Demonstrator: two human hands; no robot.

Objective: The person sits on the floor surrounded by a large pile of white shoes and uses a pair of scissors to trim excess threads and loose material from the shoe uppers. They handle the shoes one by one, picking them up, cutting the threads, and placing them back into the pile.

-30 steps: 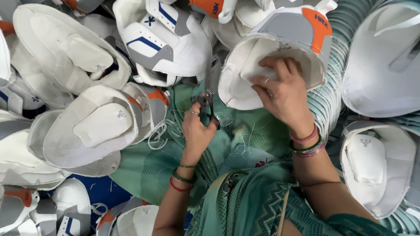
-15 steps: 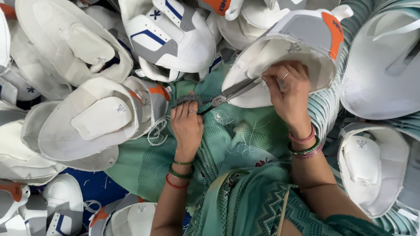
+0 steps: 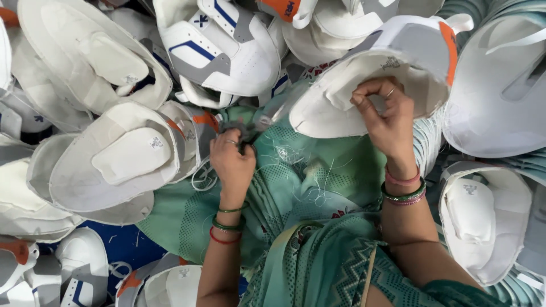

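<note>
White shoe upper [image 3: 364, 85] pinched at its inner edge by right hand [image 3: 387, 116]; left hand [image 3: 232, 159] fisted around blurred scissors [image 3: 256, 122] just beside it.

**Lap and floor heaped with shoe uppers**

A green patterned cloth [image 3: 296, 187] over the person's lap carries the work; loose white thread ends [image 3: 318, 170] lie scattered on it. White shoe uppers [image 3: 114, 165] are piled around it on the left, far side and right. At near left, a patch of blue floor [image 3: 122, 244] shows between them.
</note>
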